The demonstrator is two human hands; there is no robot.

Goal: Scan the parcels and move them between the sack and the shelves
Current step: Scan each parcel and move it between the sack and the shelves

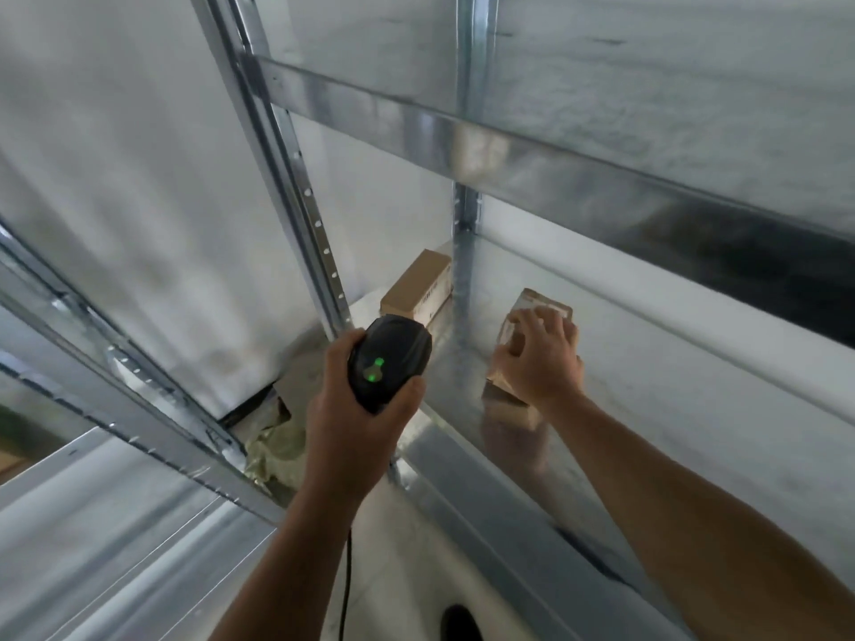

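Head view: the left grip [356,409] is closed around a black handheld scanner [388,358], which shows two green lights on its back; a dark cable [344,585] hangs below the wrist. The right grip [539,358] lies on a brown parcel [506,407], fingers curled over its top. The parcel sits on the metal shelf [671,386] near its left end. A second cardboard box [418,289] sits beyond the upright post [462,270], on the adjoining shelf.
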